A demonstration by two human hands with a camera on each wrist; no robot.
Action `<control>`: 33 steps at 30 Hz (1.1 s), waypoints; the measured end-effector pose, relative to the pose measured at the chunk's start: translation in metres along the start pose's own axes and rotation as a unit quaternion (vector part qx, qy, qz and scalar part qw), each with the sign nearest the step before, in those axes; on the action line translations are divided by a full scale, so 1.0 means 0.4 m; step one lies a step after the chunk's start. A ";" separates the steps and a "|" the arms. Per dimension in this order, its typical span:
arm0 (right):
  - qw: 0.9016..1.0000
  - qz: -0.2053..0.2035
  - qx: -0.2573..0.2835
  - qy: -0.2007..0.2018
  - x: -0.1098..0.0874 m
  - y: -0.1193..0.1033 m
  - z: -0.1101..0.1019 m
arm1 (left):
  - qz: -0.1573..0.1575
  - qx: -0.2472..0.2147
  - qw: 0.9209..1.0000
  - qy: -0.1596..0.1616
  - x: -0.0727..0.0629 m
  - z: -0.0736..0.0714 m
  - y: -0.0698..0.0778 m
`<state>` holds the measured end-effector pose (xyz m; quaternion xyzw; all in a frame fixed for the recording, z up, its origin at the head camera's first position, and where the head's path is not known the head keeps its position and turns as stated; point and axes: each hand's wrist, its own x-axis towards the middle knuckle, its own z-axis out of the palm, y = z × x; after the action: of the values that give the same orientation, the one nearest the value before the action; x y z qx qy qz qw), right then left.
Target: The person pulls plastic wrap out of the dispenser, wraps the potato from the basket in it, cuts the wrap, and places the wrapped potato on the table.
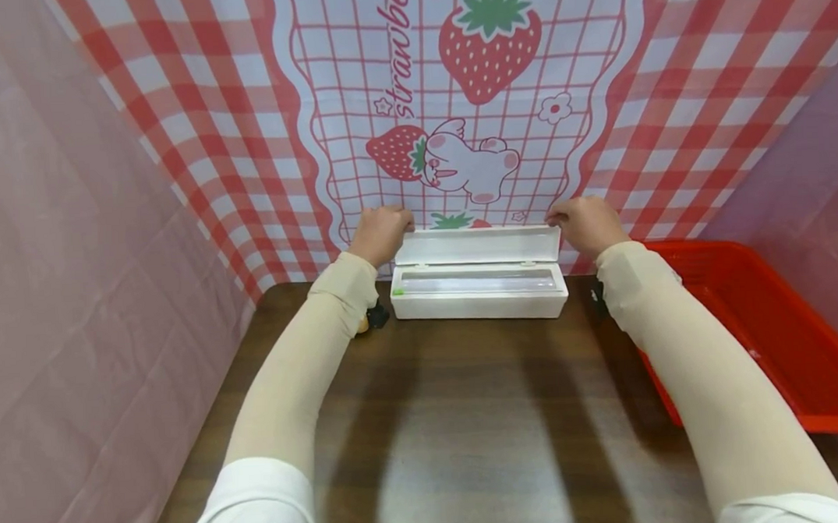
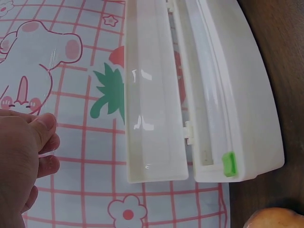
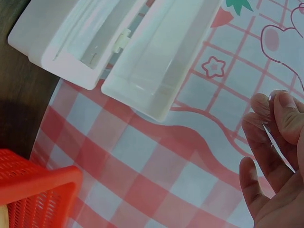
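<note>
A white cling film dispenser (image 1: 477, 306) sits at the back of the table, its lid (image 1: 478, 248) raised against the patterned cloth. Through its long opening a clear roll shows, and a green slider (image 2: 230, 164) is at the left end. My left hand (image 1: 381, 236) is above the dispenser's left end, pinching the edge of clear film (image 2: 51, 69) between thumb and fingers. Over the right end, my right hand (image 1: 589, 224) pinches clear film too, seen as thin glints (image 3: 279, 152) by the fingers in the right wrist view. Most of the film is too transparent to make out.
A red plastic basket (image 1: 836, 423) stands on the right of the table. By the dispenser's left end are a rounded orange-brown item (image 2: 278, 219) and a small black object (image 1: 378, 315). A strawberry-print cloth (image 1: 411, 82) hangs close behind.
</note>
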<state>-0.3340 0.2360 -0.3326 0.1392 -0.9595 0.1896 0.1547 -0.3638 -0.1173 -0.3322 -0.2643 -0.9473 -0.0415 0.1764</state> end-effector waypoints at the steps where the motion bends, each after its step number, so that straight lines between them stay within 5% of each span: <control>1: 1.000 -0.001 -0.001 0.002 0.001 -0.002 -0.004 | 0.001 -0.003 1.000 0.001 0.000 -0.005 0.000; 33: 1.000 -0.001 0.007 0.007 -0.006 -0.042 -0.091 | 0.017 0.010 0.999 0.034 0.002 -0.090 0.009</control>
<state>-0.3172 0.2362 -0.2962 0.1404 -0.9569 0.1972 0.1605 -0.3515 -0.1199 -0.2983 -0.2767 -0.9366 -0.0381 0.2113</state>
